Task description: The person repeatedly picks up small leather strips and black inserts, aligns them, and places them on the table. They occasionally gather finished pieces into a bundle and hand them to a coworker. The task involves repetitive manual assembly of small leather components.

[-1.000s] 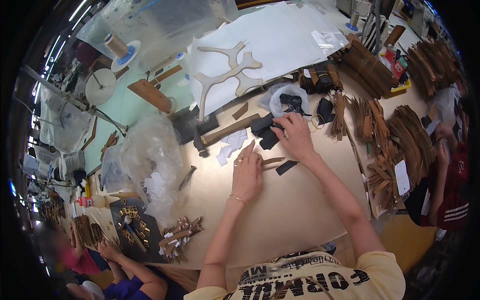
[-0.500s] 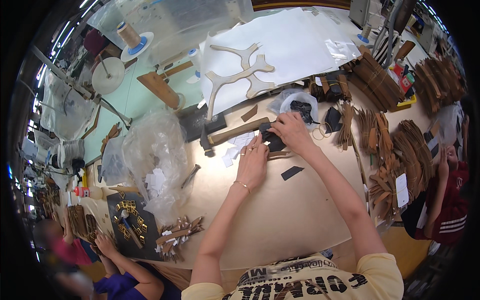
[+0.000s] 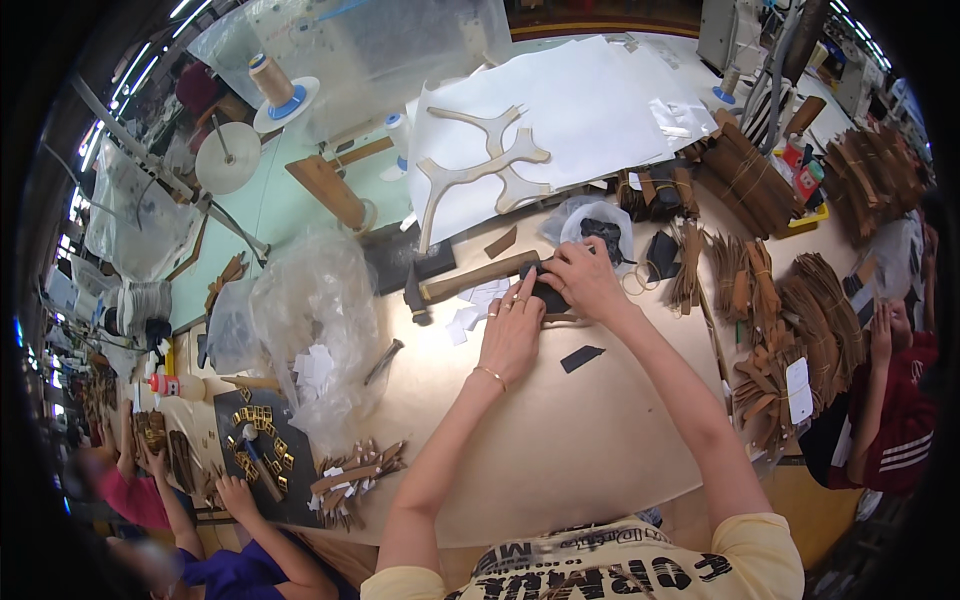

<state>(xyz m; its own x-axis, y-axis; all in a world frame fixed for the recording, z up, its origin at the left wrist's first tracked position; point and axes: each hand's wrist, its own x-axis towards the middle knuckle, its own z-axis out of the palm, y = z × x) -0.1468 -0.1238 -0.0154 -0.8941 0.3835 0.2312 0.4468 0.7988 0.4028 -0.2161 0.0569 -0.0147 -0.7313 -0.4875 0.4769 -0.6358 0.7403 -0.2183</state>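
Note:
A small black piece, apparently leather or fabric, lies on the table between my hands. My left hand rests on its left side with fingers stretched out over it. From the right, my right hand bends its fingers down and pinches the piece's upper right part; the fingertips are partly hidden. Just behind my fingers lies a hammer, its wooden handle reaching toward the black piece. Small white paper slips are scattered beside my left hand. A black strip with a pointed end sits nearer to me.
A bag of black pieces stands behind my right hand. Bundled brown strips crowd the right side. At left are a crumpled plastic bag and a dark board with gold buckles. Other people work at both sides.
My left fingers have straightened out and moved onto the black piece. The right hand has shifted slightly toward me and stays on the piece. The whole view has tilted a little.

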